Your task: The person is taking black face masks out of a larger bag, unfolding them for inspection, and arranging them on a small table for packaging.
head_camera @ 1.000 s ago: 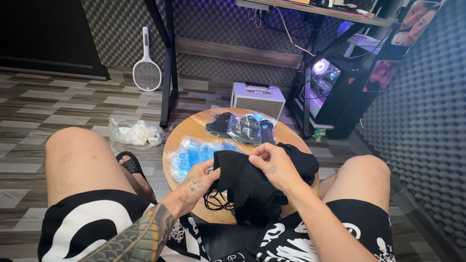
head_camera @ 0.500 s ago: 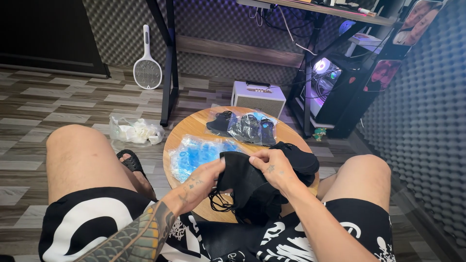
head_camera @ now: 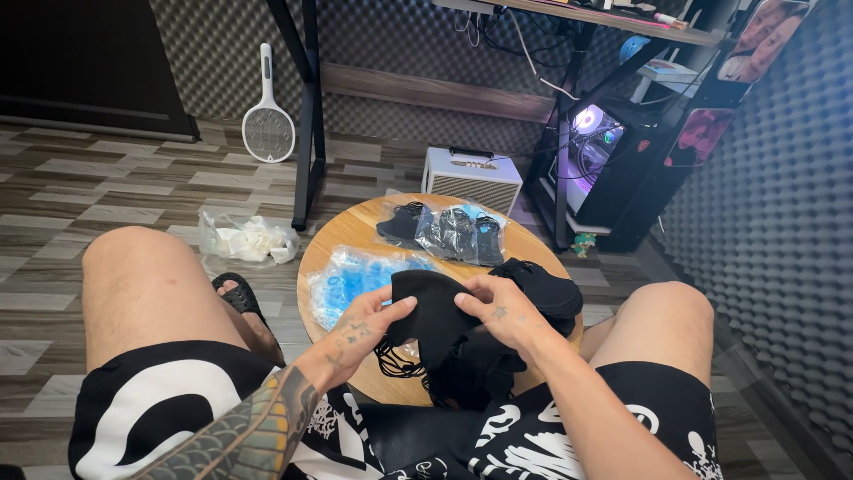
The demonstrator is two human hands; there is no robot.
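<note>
I sit with a small round wooden surface (head_camera: 355, 233) between my knees, and both hands meet over its near edge on one black face mask (head_camera: 433, 307). My left hand (head_camera: 360, 327) pinches the mask's left edge, fingers closed on the fabric with the thumb on top; my right hand (head_camera: 499, 307) grips the right edge the same way, fingers curled over it. Thin black ear loops dangle below the mask toward my lap, where more black masks (head_camera: 471, 373) sit in a loose heap just under my hands. To handle this one cleanly, I judge I should keep the two pinches level and pull the fabric flat, letting the loops hang free so they do not snag the heap below. A stack of black masks (head_camera: 544, 286) rests just right of my right hand. Left of my hands lies a clear bag of blue items (head_camera: 355, 277), and at the far side of the surface lie clear packets of dark masks (head_camera: 449, 231). Farther off, on the floor, stands a small white box (head_camera: 471, 178).
</note>
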